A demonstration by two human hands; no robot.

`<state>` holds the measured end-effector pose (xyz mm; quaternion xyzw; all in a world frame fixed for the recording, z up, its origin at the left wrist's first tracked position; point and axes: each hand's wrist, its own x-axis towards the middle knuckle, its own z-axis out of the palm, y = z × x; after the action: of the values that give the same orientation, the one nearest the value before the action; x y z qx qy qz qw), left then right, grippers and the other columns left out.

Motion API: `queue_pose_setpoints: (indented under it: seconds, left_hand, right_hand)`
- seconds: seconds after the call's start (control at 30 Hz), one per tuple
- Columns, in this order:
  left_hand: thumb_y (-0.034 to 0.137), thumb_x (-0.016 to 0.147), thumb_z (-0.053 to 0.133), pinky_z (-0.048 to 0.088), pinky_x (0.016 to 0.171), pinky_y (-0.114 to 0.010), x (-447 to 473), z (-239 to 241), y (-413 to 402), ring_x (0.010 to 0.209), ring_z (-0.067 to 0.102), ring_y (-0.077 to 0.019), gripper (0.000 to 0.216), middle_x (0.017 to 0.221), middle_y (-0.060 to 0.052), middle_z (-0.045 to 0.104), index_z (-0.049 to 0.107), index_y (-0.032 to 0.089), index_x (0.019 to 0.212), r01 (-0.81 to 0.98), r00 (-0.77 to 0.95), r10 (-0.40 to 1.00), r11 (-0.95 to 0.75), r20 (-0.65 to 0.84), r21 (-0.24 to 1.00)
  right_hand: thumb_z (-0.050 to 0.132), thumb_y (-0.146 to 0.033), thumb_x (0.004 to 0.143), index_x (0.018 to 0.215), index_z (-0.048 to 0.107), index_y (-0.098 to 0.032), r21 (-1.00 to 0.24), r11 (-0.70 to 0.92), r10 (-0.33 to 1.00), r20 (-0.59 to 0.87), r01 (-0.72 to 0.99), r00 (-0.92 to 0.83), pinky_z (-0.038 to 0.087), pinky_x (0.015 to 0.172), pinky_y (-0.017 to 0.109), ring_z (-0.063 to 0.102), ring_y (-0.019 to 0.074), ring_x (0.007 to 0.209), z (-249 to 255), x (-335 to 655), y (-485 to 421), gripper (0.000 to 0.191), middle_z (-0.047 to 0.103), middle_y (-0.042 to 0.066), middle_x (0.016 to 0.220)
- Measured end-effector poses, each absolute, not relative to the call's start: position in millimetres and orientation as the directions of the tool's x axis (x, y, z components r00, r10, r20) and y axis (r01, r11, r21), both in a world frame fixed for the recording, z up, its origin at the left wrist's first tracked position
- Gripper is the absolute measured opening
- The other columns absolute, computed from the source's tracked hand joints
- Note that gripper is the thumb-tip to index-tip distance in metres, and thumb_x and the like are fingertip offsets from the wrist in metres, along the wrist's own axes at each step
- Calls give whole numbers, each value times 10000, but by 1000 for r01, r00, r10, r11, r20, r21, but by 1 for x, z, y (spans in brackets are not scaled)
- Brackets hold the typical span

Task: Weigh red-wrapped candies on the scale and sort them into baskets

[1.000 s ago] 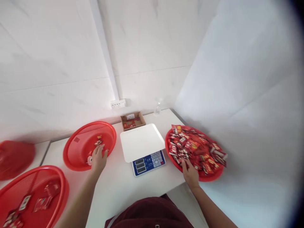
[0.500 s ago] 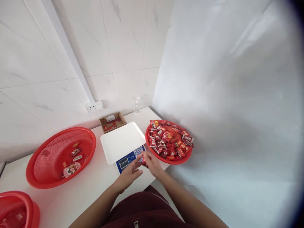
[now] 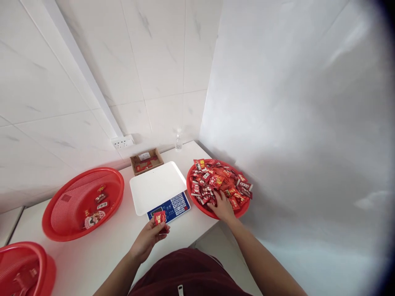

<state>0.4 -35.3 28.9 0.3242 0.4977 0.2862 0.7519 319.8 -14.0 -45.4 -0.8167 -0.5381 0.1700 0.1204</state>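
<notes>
On the table [image 3: 180, 236], packets [image 3: 218, 179] right of the scale [image 3: 158, 187] were touched by the spread right hand [image 3: 223, 208], a packet [image 3: 159, 218] pinched by the left hand [image 3: 146, 240].

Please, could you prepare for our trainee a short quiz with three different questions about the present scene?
1. What is in the left grip?
2. True or false: the clear bottle lies on its side.
3. The right grip is among the packets of which container?
(a) the cardboard box
(b) the heaped red basket
(c) the basket at the lower left corner

Key:
1. A red packet, perhaps more than one.
2. False; it stands upright.
3. b
</notes>
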Motion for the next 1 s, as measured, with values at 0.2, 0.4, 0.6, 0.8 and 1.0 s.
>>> queue_pose_setpoints:
  seconds: [0.2,0.4,0.6,0.8,1.0]
  left_hand:
    - [455,686,675,423,744,-280,16,34,-43,769,601,-144,402,800,-21,652,554,204,975,-131,252,767,631,-590,764]
    - [422,701,677,425,733,-271,21,33,-47,760,598,-139,356,810,-30,656,544,197,943,-161,218,761,646,-612,746]
    - [337,689,707,448,747,-285,29,35,-48,784,600,-145,284,850,-49,655,559,180,874,-230,200,731,682,-652,694]
    - [355,704,700,462,742,-285,37,36,-53,770,594,-135,253,862,-53,653,586,170,835,-303,182,703,705,-687,641]
    - [419,752,641,445,695,-249,32,38,-56,714,576,-118,280,776,-45,644,588,154,828,-320,206,705,704,-679,634]
  right_hand:
    - [433,-275,800,1224,507,-171,-594,-212,967,-11,776,256,399,918,356,523,226,1079,-60,333,-6,444,514,128,1204]
    - [423,-442,802,1199,502,-175,-772,-217,905,71,597,420,429,851,397,576,246,976,-42,359,-1,485,625,111,1063]
    - [496,-511,748,1139,548,-169,-851,-241,776,120,467,619,412,865,392,567,243,964,-25,371,7,522,624,124,1080]
    - [536,-495,729,1076,578,-167,-940,-192,649,93,281,755,395,914,384,558,216,984,-22,388,13,480,619,105,1076]
    - [550,-499,717,1084,558,-185,-993,-75,658,22,94,753,448,854,363,576,193,937,-15,362,17,483,621,71,1037]
